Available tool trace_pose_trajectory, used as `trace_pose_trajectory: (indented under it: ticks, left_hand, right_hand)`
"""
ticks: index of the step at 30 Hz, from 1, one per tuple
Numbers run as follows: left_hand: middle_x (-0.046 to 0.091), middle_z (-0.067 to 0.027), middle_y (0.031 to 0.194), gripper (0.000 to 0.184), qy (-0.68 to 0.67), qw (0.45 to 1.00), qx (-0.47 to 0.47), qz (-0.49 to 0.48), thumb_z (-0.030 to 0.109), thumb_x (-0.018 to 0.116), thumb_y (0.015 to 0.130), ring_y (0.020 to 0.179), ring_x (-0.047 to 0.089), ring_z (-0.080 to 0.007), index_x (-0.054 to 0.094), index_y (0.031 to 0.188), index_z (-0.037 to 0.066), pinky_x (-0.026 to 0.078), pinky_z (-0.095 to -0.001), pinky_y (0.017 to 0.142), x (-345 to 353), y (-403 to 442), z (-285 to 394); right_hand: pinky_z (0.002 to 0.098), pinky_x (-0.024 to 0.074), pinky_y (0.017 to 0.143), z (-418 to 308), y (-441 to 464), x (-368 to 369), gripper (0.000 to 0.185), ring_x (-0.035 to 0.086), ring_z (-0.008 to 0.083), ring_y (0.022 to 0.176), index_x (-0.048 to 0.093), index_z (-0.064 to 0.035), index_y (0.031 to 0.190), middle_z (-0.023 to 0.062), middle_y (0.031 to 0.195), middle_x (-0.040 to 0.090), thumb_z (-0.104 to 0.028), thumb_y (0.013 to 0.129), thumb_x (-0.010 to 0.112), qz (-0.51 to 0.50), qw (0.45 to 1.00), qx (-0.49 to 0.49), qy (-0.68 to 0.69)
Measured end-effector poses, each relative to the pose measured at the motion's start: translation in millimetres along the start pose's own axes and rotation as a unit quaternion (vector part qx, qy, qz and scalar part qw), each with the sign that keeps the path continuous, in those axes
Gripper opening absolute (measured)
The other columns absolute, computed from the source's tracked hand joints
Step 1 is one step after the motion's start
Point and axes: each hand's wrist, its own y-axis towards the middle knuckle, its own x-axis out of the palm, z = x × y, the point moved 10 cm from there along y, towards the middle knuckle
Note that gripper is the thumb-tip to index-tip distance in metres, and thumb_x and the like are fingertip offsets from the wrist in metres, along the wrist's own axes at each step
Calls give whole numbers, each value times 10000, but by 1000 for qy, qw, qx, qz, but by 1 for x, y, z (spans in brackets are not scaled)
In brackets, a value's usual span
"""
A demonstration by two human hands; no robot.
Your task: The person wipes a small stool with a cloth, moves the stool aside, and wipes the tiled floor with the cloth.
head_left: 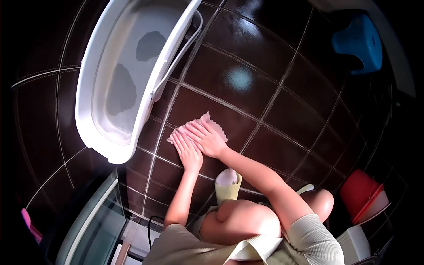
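Observation:
A pale pink cloth [218, 128] with a scalloped edge lies spread on the dark brown tiled floor [229, 104]. My left hand [189, 153] rests flat on its near left part, fingers stretched out. Beside it, my right hand [209, 140] presses flat on the middle of the cloth, with its fingers extended and touching those of the left. Both palms face down, so part of the cloth is hidden beneath them. Neither hand is closed around anything.
A white plastic baby bathtub [104, 145] with wet grey patches inside stands at the left. At the far right are a blue stool [364, 44] and a red basin [360, 194]. My slippered foot [227, 185] is close behind the hands. A glass-fronted unit [95, 225] stands lower left.

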Motion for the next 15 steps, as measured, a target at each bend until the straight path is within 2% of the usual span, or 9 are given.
trace_pose_trajectory:
  ticks: [5,6,10,12,15]
  left_hand:
    - [114,-331,1488,691,23,1000,-11,-3,232,419,896,1407,80,-448,148,1409,-143,59,-517,1151,8,26,6]
    - [138,-334,1481,668,49,998,18,19,223,418,898,1406,96,-444,177,1397,-151,67,-506,1154,4,42,15]
    - [143,-338,1477,616,30,997,18,63,170,400,910,1404,95,-443,192,1395,-147,74,-509,1150,-1,105,51]
    - [148,-335,1479,618,60,997,23,42,182,380,907,1406,105,-435,197,1386,-164,63,-504,1152,4,110,74]
    - [153,-354,1467,632,35,998,59,13,199,378,904,1403,103,-445,202,1364,-197,54,-510,1153,14,85,107]
  right_hand:
    - [447,76,1173,27,22,-10,630,160,225,1434,311,-164,1459,39,1532,253,-347,872,449,17,999,-38,-21]
    - [449,76,1171,37,33,-25,605,164,227,1432,320,-178,1457,35,1530,258,-352,889,433,38,997,-31,-57]
    - [468,101,1154,92,60,-64,562,206,235,1417,369,-174,1431,49,1511,296,-356,903,429,87,987,46,-125]
    - [487,124,1144,107,48,-87,552,228,256,1406,392,-171,1413,53,1495,322,-345,893,456,150,984,44,-82]
    - [512,147,1131,112,7,-93,547,240,294,1399,401,-173,1408,60,1493,325,-351,894,458,129,986,62,-82]
